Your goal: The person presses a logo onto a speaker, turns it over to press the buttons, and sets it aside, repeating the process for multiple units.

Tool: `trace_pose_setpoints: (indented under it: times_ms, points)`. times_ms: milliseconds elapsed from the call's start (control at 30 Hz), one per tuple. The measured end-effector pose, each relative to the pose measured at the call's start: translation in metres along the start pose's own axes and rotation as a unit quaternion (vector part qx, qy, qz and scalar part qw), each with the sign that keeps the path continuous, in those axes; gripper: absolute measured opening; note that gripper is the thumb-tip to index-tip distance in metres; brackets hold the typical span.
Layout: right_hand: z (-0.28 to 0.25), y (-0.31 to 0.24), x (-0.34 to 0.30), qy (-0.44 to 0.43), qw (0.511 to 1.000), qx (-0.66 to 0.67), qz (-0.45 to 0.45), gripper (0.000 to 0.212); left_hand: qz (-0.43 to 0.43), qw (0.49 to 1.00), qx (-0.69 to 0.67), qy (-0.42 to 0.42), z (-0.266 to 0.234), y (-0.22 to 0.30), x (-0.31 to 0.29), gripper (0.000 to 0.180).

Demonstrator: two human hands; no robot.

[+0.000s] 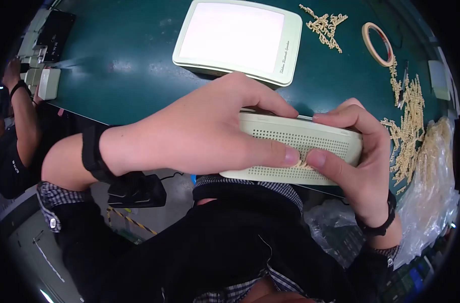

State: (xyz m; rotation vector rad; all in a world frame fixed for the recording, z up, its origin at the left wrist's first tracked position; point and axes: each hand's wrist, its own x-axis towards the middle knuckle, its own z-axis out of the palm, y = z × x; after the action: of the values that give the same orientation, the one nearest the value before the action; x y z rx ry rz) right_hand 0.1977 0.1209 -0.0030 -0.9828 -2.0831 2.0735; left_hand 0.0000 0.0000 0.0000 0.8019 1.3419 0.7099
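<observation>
Both hands hold a pale green speaker (315, 139) with a perforated grille, tilted up just off the table's near edge. My left hand (199, 134) grips its left part, fingers over the top edge and thumb on the grille. At the right end, my right hand (363, 171) is wrapped round the case with its thumb on the grille too. The two thumb tips nearly meet over a small cream-coloured piece (301, 164), mostly hidden by them. Beyond my hands lies another pale green device (294, 38) with a bright white panel.
Cream plastic pieces lie in a small pile (326, 28) and a larger heap (409, 136) on the dark green table (119, 76). A tape roll (368, 40) and a clear plastic bag (429, 192) are at right. Another person's arm (25, 123) shows at far left.
</observation>
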Motion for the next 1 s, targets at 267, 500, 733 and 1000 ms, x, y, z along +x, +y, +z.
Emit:
trace_pose_setpoints:
  times_ms: [267,500,733,1000]
  points:
    - [-0.003,0.021,0.008,0.03,0.986,-0.046,-0.158,0.029,0.106,0.991,0.079,0.014,0.003,-0.014,0.016,0.045]
    - [-0.002,0.017,0.006,0.023,0.996,0.006,-0.087,0.031,0.01,0.999,0.033,-0.006,0.005,-0.006,0.013,0.048]
    - [-0.005,0.029,0.012,0.004,0.985,-0.015,-0.172,0.032,0.092,0.993,0.069,0.015,0.004,-0.013,0.016,0.05]
    - [0.022,0.034,0.009,0.012,0.977,-0.066,-0.204,0.033,0.099,0.99,0.096,0.022,-0.001,-0.033,0.002,0.046]
